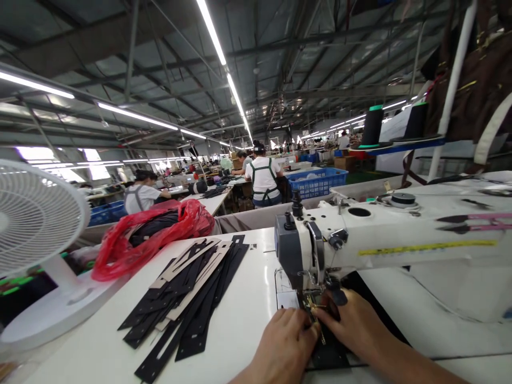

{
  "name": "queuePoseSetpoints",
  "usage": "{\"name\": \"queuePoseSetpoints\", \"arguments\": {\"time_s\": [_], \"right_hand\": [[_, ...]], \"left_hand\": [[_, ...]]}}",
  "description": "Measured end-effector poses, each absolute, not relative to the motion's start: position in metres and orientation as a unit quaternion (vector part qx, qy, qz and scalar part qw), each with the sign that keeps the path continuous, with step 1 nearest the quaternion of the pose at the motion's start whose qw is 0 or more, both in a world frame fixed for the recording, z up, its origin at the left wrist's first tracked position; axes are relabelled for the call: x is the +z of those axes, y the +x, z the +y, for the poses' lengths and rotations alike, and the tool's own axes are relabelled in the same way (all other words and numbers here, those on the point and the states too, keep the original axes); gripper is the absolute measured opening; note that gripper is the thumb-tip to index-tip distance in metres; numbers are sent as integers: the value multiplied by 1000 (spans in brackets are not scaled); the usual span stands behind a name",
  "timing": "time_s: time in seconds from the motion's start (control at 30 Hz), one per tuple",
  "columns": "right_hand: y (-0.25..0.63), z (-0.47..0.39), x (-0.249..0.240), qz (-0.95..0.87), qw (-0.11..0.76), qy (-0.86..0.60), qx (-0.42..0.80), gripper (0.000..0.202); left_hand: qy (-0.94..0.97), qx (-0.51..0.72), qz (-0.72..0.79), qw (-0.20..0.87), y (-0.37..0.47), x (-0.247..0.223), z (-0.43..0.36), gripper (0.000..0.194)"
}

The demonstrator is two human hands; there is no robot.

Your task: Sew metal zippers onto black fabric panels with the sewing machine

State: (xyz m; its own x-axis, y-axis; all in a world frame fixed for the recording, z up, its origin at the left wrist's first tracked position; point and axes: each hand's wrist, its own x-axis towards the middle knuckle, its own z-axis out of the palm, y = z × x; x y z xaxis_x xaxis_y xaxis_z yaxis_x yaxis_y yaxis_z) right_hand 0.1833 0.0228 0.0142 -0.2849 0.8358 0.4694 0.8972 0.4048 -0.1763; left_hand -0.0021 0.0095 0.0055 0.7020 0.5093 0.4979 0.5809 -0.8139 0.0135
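My left hand (290,338) is at the front of the sewing machine's needle area, its fingers curled down onto a black flat piece (330,356). Opposite it, my right hand (356,322) bends its thumb and fingers close to the presser foot, gripping the same work. Between the two hands shows a narrow gold-coloured strip (322,337), perhaps zipper teeth; its kind is not clear. The white sewing machine (384,245) has its grey head (288,250) directly above my fingers. My hands hide much of the piece, and the fingertips are partly covered.
Left of the machine lies a loose pile of black and beige cut strips (192,293). Behind it is a red plastic bag (160,229), with a white fan (36,224) at far left. Pink-handled snips (472,220) rest on the machine. Thread cones (372,128) stand behind; co-workers sit farther off.
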Motion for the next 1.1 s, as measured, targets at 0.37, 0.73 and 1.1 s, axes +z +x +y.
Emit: {"name": "queuePoseSetpoints", "arguments": {"time_s": [0.37,0.73,1.1], "right_hand": [[170,37,21,-774,217,-593,-53,20],[200,-16,25,-880,272,-389,15,25],[196,4,46,-864,249,-426,95,23]], "left_hand": [[-921,-202,-333,16,-3,17,1,30],[-882,-294,-356,-98,-13,16,-10,29],[-852,-298,-422,-81,8,23,9,5]]}}
